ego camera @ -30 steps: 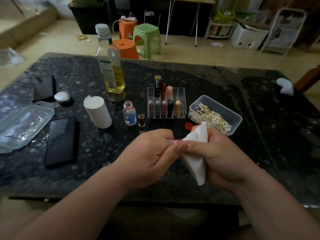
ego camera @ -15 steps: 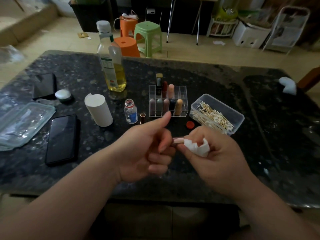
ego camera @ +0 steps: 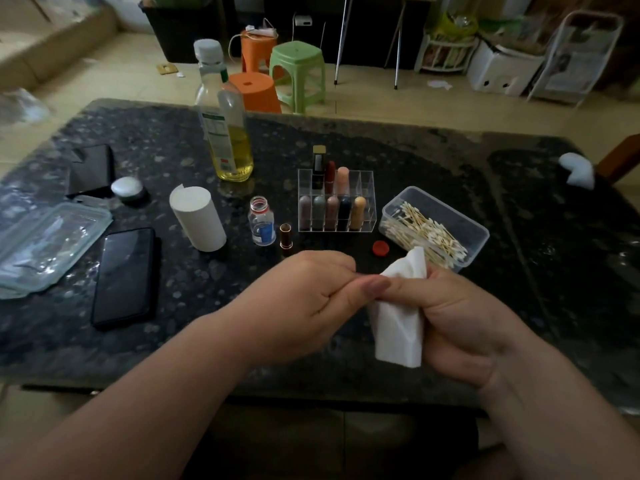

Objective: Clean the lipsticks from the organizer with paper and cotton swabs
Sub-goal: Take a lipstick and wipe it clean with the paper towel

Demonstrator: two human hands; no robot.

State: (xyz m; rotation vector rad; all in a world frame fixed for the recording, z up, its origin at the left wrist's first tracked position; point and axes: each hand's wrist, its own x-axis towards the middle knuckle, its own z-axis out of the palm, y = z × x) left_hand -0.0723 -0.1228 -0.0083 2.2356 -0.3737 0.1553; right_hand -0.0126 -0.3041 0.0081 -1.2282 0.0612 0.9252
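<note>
— The hands?
— Together above the table's [ego camera: 540, 265] near edge; right hand [ego camera: 460, 317] clamped round the folded paper [ego camera: 398, 334]; left hand [ego camera: 304, 299] curled against it, and I cannot tell what it holds.
— The lipsticks [ego camera: 331, 211]?
— Upright in the organizer [ego camera: 368, 188] beyond the hands; cotton swabs [ego camera: 429, 233] just right of it.

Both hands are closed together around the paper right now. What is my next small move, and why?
Probably ease the left hand a little away from the paper, to bare what is pinched between the hands. The right hand grips the folded paper round that spot, so whether it is wiped clean cannot be seen. The organizer shows free slots in its back row.
</note>
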